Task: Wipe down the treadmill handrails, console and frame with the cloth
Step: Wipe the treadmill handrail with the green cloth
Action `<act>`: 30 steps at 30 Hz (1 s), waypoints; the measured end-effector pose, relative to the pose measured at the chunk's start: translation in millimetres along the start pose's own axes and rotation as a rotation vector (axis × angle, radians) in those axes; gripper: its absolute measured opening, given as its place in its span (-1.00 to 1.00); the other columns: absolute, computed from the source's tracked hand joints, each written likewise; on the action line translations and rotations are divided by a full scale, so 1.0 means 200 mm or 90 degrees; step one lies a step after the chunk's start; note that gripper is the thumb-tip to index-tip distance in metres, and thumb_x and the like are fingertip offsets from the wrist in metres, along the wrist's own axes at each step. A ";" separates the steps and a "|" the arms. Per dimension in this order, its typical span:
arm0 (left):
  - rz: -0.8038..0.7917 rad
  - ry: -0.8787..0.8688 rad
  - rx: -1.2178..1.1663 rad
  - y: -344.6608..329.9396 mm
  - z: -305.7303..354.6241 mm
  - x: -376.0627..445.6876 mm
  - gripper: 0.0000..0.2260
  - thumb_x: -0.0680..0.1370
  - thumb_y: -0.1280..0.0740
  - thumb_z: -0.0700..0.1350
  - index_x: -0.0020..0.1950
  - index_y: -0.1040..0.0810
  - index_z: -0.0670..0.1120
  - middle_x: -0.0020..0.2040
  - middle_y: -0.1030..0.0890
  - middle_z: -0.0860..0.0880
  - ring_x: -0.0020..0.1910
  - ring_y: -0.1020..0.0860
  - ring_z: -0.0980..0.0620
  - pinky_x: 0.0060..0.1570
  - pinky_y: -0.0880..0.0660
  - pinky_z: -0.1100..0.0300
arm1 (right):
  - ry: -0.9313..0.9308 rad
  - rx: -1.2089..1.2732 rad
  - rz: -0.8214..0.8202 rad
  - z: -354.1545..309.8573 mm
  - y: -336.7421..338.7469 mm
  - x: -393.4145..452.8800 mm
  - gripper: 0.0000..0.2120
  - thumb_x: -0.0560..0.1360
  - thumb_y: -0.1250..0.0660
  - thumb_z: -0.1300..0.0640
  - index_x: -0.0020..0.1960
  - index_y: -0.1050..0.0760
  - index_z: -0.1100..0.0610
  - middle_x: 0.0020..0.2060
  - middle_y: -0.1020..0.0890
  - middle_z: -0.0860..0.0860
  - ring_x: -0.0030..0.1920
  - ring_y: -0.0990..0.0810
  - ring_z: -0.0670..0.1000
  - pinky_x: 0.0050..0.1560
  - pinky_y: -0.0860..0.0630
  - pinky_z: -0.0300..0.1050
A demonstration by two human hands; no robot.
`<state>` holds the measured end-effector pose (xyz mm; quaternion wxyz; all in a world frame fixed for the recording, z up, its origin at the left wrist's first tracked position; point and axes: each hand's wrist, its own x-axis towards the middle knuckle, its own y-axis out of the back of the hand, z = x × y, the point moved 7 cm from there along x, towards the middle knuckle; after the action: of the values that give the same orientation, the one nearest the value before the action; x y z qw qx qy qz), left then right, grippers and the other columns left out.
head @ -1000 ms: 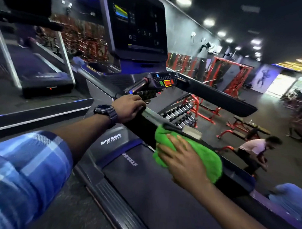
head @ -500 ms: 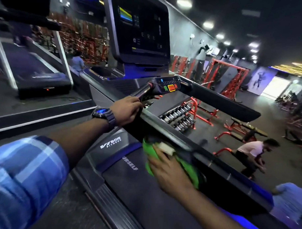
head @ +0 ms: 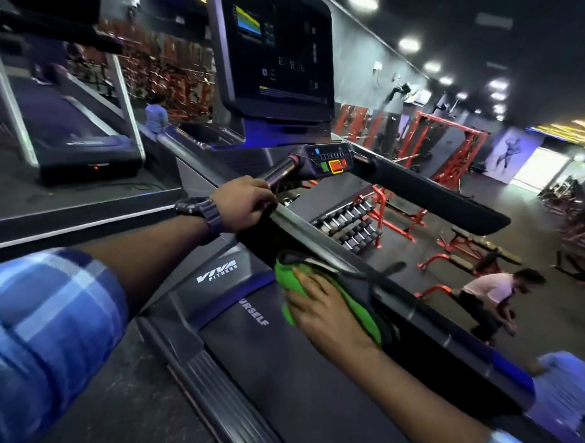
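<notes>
My right hand [head: 327,317] presses a green cloth [head: 289,281] flat against the inner side of the treadmill's dark frame panel [head: 445,352], just below the silver-edged rail [head: 304,223]. My left hand [head: 243,203], with a dark watch at the wrist, is closed around the near end of the handlebar [head: 279,173]. That bar leads up to a small control pad with red and green buttons [head: 331,158]. Above it stands the big dark console screen [head: 277,55]. The belt [head: 279,370] runs below my arms.
A second treadmill [head: 72,130] stands at the left. Beyond the rail are a dumbbell rack [head: 347,223], red benches and racks [head: 452,150], and a crouching person in a white shirt [head: 491,294]. A blue-sleeved arm [head: 560,386] shows at the right edge.
My right hand has slid the cloth down from the rail's top edge onto the panel's inner side and a little toward the console. The left hand has kept its grip.
</notes>
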<state>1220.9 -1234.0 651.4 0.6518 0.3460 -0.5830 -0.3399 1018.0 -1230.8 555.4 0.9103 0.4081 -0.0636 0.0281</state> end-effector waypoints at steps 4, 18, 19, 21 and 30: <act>0.023 0.050 0.001 0.00 -0.06 -0.04 -0.73 0.48 -0.20 -0.04 0.06 -0.60 -0.09 0.08 -0.59 -0.12 0.03 -0.55 -0.18 0.05 -0.49 0.02 | -0.139 0.105 0.082 0.24 0.16 -0.10 -0.54 0.37 -0.17 0.16 0.24 -0.57 0.07 0.26 -0.57 -0.02 0.31 -0.47 0.25 0.36 -0.30 0.14; -0.005 0.109 0.015 -0.01 -0.26 -0.02 -0.68 0.38 -0.26 -0.30 0.12 -0.54 -0.21 0.12 -0.54 -0.19 0.11 -0.50 -0.22 0.12 -0.43 0.04 | 0.041 0.065 -0.005 0.06 0.10 0.34 -0.48 0.38 -0.05 0.03 0.19 -0.61 0.13 0.21 -0.62 0.02 0.42 -0.37 0.21 0.47 -0.11 0.11; 0.002 0.115 0.013 0.00 -0.28 -0.04 -0.67 0.36 -0.26 -0.32 0.11 -0.54 -0.22 0.11 -0.54 -0.20 0.11 -0.50 -0.21 0.12 -0.41 0.06 | 0.006 0.079 -0.008 0.11 0.11 0.32 -0.50 0.35 -0.11 0.02 0.19 -0.60 0.09 0.22 -0.61 0.00 0.41 -0.38 0.21 0.45 -0.16 0.11; 0.012 0.119 0.005 0.02 -0.30 -0.07 -0.63 0.31 -0.23 -0.37 0.11 -0.53 -0.24 0.13 -0.54 -0.21 0.12 -0.50 -0.20 0.12 -0.40 0.07 | -0.170 0.138 -0.026 0.29 0.13 0.41 -0.55 0.37 -0.23 0.02 0.25 -0.53 0.03 0.29 -0.53 0.01 0.34 -0.40 0.24 0.33 -0.31 0.16; 0.021 0.131 -0.016 0.05 -0.41 -0.08 -0.69 0.36 -0.23 -0.34 0.07 -0.57 -0.22 0.11 -0.57 -0.16 0.07 -0.55 -0.15 0.03 -0.49 0.06 | -0.137 0.064 0.001 0.15 0.10 0.92 -0.53 0.52 -0.05 0.08 0.38 -0.40 0.17 0.35 -0.47 0.13 0.34 -0.40 0.25 0.30 -0.35 0.23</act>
<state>1300.9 -1211.0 645.3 0.7181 0.3614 -0.5142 -0.2990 1195.8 -1239.2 615.3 0.8763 0.4542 -0.1600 -0.0120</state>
